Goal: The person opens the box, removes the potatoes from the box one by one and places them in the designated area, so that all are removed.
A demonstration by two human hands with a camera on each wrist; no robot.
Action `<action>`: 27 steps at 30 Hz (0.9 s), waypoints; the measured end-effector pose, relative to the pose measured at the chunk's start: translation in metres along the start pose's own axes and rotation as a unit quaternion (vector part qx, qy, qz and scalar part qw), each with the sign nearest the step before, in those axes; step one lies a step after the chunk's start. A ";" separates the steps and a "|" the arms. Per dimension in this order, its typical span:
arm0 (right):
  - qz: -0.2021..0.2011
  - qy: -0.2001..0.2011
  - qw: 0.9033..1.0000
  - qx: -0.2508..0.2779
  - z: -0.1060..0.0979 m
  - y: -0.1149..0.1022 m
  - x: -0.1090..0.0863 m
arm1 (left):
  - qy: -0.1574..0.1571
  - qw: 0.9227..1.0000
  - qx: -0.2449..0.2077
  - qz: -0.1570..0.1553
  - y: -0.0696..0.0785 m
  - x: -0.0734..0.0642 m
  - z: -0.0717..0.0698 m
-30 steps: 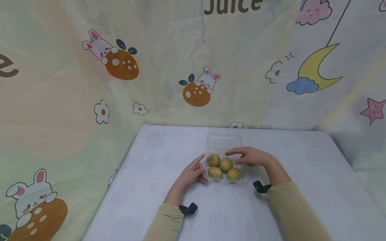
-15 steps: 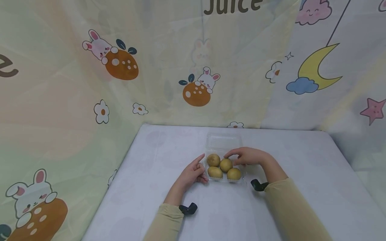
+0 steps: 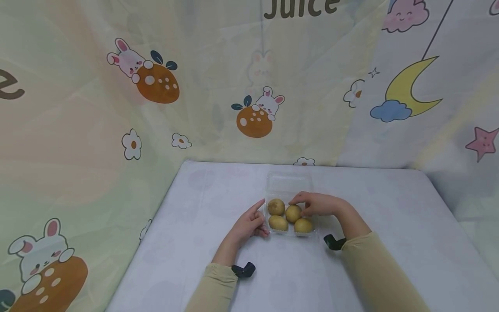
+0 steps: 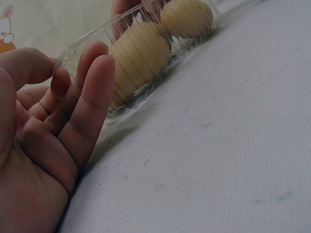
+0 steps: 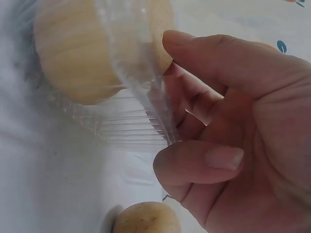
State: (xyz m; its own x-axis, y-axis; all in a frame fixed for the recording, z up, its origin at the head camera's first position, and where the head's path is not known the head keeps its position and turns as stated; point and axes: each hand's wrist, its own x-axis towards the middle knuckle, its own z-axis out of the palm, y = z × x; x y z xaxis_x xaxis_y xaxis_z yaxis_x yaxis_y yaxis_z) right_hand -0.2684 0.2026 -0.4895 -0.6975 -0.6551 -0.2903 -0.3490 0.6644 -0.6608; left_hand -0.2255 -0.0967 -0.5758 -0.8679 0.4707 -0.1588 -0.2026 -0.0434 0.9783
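Note:
Several yellow-brown potatoes sit in a clear plastic clamshell box on the table, its lid laid back behind. My left hand rests at the box's left side, index finger stretched along the rim; in the left wrist view its fingers lie fairly straight against the ribbed wall. My right hand reaches over the right side, with finger and thumb around the back right potato. From the right wrist, a fingertip touches a potato past the clear rim. Part of that potato is hidden by the hand.
A white cloth covers the table. Behind it hangs a printed curtain with rabbits, a moon and flowers. Black wrist mounts stick out at both sleeves. Another potato shows at the bottom of the right wrist view.
My right hand has moved slightly left and closed its fingers around the back right potato, which has shifted a little to the right. The left hand has stayed in place.

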 end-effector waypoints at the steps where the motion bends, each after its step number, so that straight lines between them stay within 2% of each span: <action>1: 0.001 0.001 1.000 0.003 0.000 0.000 0.000 | -0.001 1.000 -0.001 0.001 0.000 0.000 0.000; 4: 0.002 0.002 1.000 0.014 0.001 0.001 -0.001 | -0.003 1.000 -0.004 0.001 0.000 0.000 0.000; 9: 0.034 0.003 0.999 0.029 0.002 0.000 -0.002 | -0.004 1.000 -0.009 0.003 0.000 0.000 0.000; 22: 0.067 0.002 0.997 -0.028 0.004 -0.001 0.002 | -0.006 1.000 -0.009 0.000 0.002 -0.001 0.000; 27: 0.071 0.004 0.997 -0.032 0.005 -0.003 0.002 | -0.006 1.000 -0.008 -0.003 0.003 -0.001 0.001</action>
State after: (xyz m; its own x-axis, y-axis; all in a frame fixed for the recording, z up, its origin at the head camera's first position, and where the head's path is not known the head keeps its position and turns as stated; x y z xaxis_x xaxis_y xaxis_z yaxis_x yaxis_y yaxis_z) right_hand -0.2660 0.1975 -0.4917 -0.7472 -0.5508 -0.3718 -0.2856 0.7713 -0.5688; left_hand -0.2245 -0.0969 -0.5730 -0.8616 0.4808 -0.1625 -0.2144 -0.0546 0.9752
